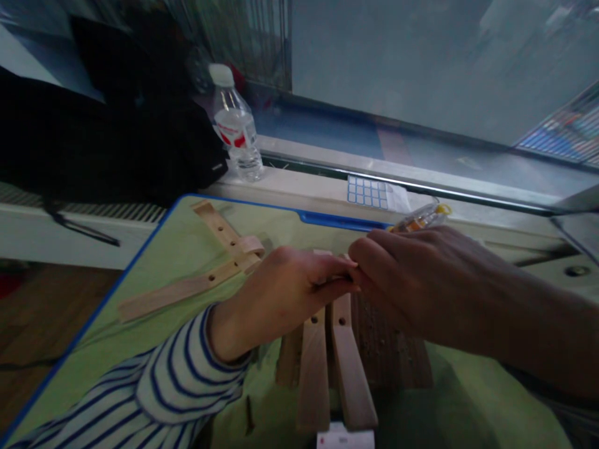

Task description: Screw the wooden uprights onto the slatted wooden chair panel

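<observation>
Running far to near lengthwise, wooden strips [314, 379], left hand [291, 287] and right hand [414, 280] curled above, grasp unclear

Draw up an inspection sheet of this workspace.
Surface: pale green tabletop, blue edge.
Work pieces: two holed wooden strips, side by side, across a brown block; holed wooden assembly at left.
Clutter: plastic packet, blue-gridded sheet beyond the tabletop.
Hands: left hand and right hand close together above the strips; anything held is hidden.
Cables: thin dark cord-like line at left; nature unclear.
Surroundings: plastic bottle on the sill, black bag-like item, window beyond.
</observation>
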Demonstrator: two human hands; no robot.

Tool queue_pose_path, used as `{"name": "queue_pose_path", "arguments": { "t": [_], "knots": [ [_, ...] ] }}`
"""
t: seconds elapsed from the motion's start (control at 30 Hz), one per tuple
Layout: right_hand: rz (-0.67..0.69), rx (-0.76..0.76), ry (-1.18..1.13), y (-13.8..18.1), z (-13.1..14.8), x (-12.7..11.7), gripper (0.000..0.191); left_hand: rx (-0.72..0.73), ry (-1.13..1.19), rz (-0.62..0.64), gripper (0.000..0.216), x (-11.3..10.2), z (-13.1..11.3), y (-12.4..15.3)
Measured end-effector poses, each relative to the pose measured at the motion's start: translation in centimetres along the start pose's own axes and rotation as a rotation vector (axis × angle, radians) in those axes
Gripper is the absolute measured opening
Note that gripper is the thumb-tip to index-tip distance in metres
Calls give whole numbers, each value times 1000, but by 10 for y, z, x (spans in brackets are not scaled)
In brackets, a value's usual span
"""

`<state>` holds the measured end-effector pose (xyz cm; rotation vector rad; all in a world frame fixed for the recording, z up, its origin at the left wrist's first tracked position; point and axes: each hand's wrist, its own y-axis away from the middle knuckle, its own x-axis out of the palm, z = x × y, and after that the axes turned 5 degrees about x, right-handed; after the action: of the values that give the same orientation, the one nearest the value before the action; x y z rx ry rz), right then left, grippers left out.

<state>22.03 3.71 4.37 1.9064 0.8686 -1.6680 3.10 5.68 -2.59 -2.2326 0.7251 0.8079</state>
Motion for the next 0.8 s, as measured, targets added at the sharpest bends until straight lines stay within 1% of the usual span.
{"name": "queue_pose_path", "arguments": {
  "t": [0.17,0.3,0.43,0.63,0.8],
  "knots": [
    [-22,24,23,3,4,0,14,8,22,6,15,0,0,-1],
    [-13,98,18,4,11,-1,13,30,39,13,18,0,1,-1],
    [-15,154,31,3,16,-2,14,37,18,9,7,0,-1,-1],
    [34,102,41,2,11,-4,14,-55,-123,-42,10,3,-8,3],
    [86,92,-1,2,7,-8,17,-55,-151,-51,11,7,-11,4]
  ]
}}
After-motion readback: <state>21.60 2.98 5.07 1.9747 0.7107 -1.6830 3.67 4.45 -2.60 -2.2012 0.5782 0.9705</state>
